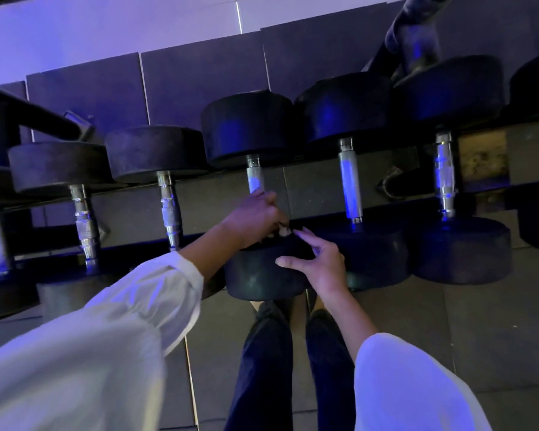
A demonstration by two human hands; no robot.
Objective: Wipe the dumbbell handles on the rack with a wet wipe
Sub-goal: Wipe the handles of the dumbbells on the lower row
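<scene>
Left hand (255,217) clamps the wet wipe (283,232) round the dumbbell handle (255,181); right hand (319,265), fingers spread, touches its near head (262,278).

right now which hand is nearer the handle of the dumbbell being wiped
Left. The left hand is curled around the handle; the right hand sits below it, over the near weight.

Floor: dark grey square floor tiles (479,321) with thin pale seams, spread below and to the right of the right hand (318,262).
Far strip: pale smooth violet-lit surface (106,32), well above the left hand (255,219), beyond more tiles.
Trousers: dark navy trouser legs (262,368), side by side, straight below both hands.
Sleeves: loose white fabric sleeves (106,337), below each hand.
Tube: black rounded slanting tube (414,35), blurred, far up and right of the right hand.
</scene>
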